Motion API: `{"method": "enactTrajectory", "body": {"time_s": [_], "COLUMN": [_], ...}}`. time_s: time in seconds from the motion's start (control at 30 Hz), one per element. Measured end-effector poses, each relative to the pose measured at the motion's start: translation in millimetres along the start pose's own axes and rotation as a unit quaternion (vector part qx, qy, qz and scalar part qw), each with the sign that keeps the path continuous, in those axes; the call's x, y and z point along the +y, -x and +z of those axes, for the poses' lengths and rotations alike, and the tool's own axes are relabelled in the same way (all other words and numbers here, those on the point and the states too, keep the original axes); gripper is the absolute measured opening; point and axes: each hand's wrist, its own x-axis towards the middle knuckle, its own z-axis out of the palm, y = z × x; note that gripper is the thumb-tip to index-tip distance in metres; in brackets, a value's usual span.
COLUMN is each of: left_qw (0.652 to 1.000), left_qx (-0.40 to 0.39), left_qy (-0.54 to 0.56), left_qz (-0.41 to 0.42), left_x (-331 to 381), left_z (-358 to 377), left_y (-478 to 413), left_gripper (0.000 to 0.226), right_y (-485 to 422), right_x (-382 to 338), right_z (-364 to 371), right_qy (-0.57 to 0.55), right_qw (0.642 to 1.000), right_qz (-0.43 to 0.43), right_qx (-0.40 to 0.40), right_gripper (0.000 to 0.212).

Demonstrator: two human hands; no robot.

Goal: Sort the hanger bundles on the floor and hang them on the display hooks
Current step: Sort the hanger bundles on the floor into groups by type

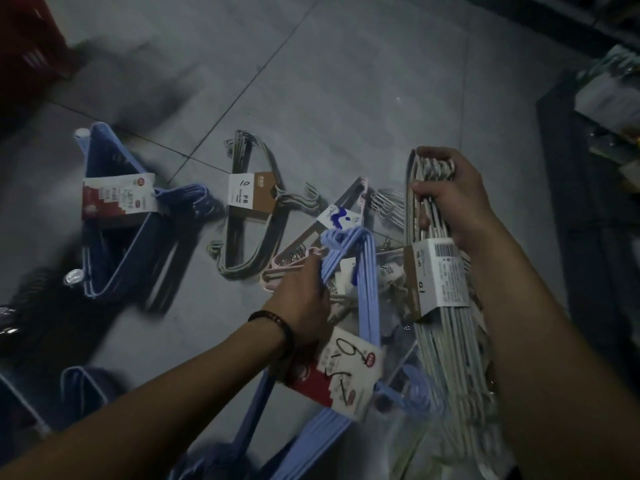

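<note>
Sorting is underway, nothing hung yet as far as shown. The right hand (pixel 450 202) is gripping closed around the grey hanger bundle (pixel 440 306), long axis running near-to-far. The left hand (pixel 301 299) is clasping the light-blue bundle (pixel 349 271). The blue bundle (pixel 114 220) and the dark bundle (pixel 249 206) are lying sorted apart on the floor (pixel 346 98).

Bare floor tiles (pixel 346 98) beyond hanger bundles (pixel 252 209).
</note>
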Motion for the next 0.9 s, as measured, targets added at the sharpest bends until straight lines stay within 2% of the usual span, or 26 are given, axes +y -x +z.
{"method": "enactTrajectory", "body": {"time_s": [0.1,0.2,0.33,0.43,0.53,0.6,0.67,0.73,0.9], "left_qw": [0.999,0.996,0.991,0.984,0.973,0.964,0.955,0.946,0.914], "left_qx": [0.016,0.047,0.077,0.120,0.166,0.195,0.217,0.228,0.256], "left_qy": [0.014,0.009,0.022,0.070,0.091,0.115,0.143,0.172,0.244], "left_qz": [-0.045,-0.076,-0.105,-0.116,-0.132,-0.141,-0.144,-0.150,-0.198], "left_x": [-17.3,-36.1,-58.7,-69.6,-78.5,-85.7,-90.5,-93.0,-102.8], "left_z": [-10.7,-35.2,-73.1,-96.2,-117.4,-131.2,-143.8,-152.4,-166.1], "left_y": [4.6,-4.2,-17.8,-22.7,-26.3,-26.7,-24.6,-22.1,-24.5], "left_gripper": [0.027,0.021,0.013,0.019,0.023,0.025,0.025,0.016,0.017], "right_y": [2.8,5.6,6.6,1.2,-0.8,2.2,10.3,19.7,26.5], "right_x": [0.7,6.8,-11.0,-29.5,-12.6,19.7,52.5,79.5,90.1], "right_z": [-2.0,9.7,25.2,34.6,54.2,71.4,91.5,113.8,149.1], "right_qy": [0.082,0.173,0.237,0.381,0.495,0.531,0.514,0.501,0.544], "right_qw": [0.996,0.981,0.965,0.916,0.857,0.836,0.848,0.853,0.818], "right_qz": [-0.026,-0.051,-0.063,-0.103,-0.120,-0.079,-0.029,0.004,0.080], "right_qx": [-0.028,-0.070,-0.092,-0.073,-0.081,-0.112,-0.130,-0.146,-0.169], "right_gripper": [0.051,0.055,0.054,0.052,0.061,0.069,0.068,0.060,0.059]}}
